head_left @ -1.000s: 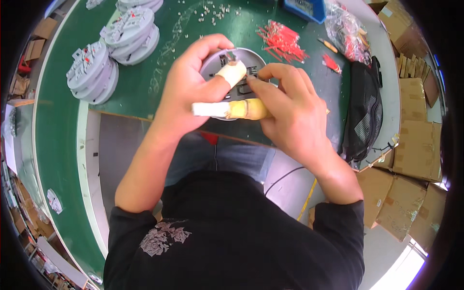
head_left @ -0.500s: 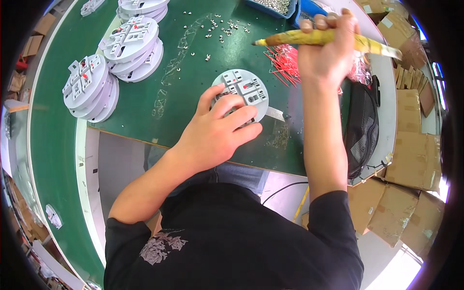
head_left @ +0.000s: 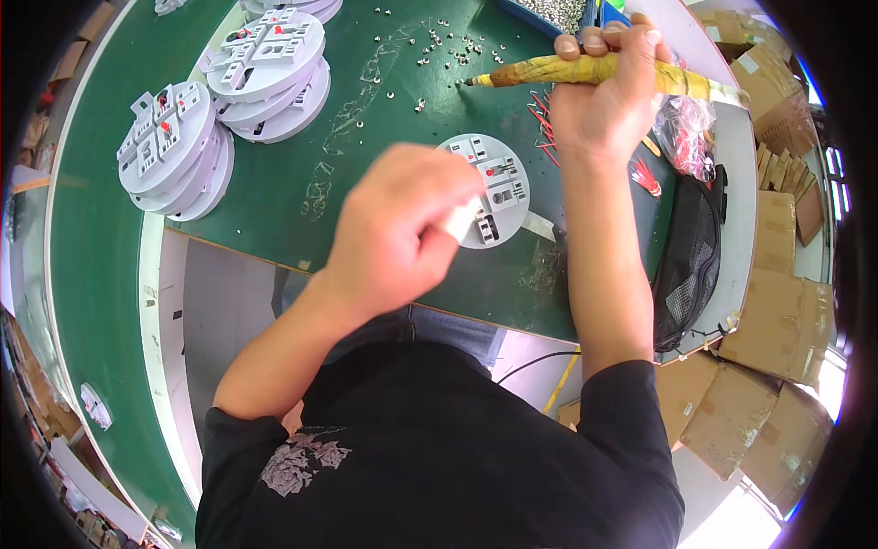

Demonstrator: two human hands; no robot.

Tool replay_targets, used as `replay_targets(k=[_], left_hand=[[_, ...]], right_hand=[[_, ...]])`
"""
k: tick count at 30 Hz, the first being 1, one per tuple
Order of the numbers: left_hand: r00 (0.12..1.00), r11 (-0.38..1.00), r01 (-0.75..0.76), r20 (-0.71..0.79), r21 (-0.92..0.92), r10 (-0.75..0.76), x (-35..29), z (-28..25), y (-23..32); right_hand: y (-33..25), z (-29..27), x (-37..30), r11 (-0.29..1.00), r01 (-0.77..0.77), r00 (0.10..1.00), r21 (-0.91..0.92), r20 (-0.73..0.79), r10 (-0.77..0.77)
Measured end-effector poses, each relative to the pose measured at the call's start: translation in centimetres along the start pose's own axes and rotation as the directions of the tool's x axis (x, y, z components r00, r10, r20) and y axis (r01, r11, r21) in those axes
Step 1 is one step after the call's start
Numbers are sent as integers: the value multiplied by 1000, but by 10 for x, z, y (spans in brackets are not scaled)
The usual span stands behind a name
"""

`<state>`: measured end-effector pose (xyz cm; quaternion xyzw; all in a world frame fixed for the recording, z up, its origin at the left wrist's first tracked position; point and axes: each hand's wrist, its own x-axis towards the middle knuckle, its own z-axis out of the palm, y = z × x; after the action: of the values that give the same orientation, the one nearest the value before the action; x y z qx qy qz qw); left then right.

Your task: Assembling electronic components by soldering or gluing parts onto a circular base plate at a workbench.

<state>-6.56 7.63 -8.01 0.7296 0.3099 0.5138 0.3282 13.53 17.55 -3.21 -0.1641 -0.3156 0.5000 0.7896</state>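
Note:
My right hand (head_left: 608, 105) is wrapped round a long yellow tape-wrapped tool (head_left: 549, 71). The tool lies nearly level, its dark tip pointing left, at a small metal piece on the green table. Blurred by motion, my left hand (head_left: 393, 229) is curled over the near left side of a round light-grey plastic base (head_left: 506, 188). Small modules and a red part sit on that base. Something whitish shows at the left fingers, too smeared to name. Whether this hand touches the base is unclear.
Stacks of similar round bases (head_left: 274, 55) stand at the left. Loose small metal pieces (head_left: 448, 46) are scattered at the back, near a blue bin (head_left: 526, 16). Red wires (head_left: 546, 128), a plastic bag (head_left: 686, 128) and a black mesh pouch (head_left: 690, 247) lie at the right.
My left hand has lifted off the base and its fingers have curled in. The tool tip has moved slightly left, towards the small metal pieces. The whole view has shifted a little.

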Motion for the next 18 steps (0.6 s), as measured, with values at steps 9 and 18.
replay_targets(k=[9,18], left_hand=[[918,842,372,18,-390,-397,45,-10,1],[829,437,521,312,-733,-465,43,-8,11]], right_hand=[[-58,19,-24,998,-8,985,-64,171,19],[-86,36,-39,999,-46,988,28,150,41]])
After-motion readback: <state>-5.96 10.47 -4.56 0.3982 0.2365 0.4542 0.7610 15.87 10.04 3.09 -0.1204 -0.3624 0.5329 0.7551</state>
